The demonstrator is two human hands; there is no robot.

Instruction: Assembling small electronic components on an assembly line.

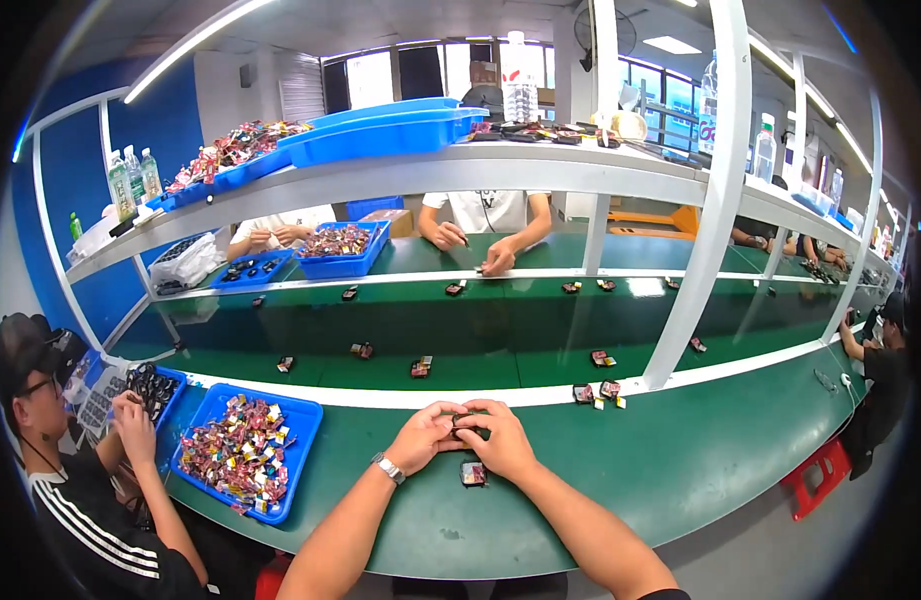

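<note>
My left hand (421, 438), with a metal-banded watch at its wrist, and my right hand (501, 445) meet over the green bench. Both are closed round a small black part (458, 424), mostly hidden by the fingers. Just below them on the bench lies a small electronic assembly (474, 474) with a dark edge and a pale, reddish face. To the left, a blue tray (314, 420) holds a heap of small red, yellow and white wired pieces (239, 452). Several similar assemblies, such as one pair (609, 388), rest beyond my right hand by the white rail.
A green conveyor belt (501, 330) carrying spaced-out assemblies runs beyond the white rail (381, 398). A white post (696, 240) and an overhead shelf (431, 170) stand ahead. One person (91, 500) works at my left; others sit across the belt and far right, near a red stool (819, 478).
</note>
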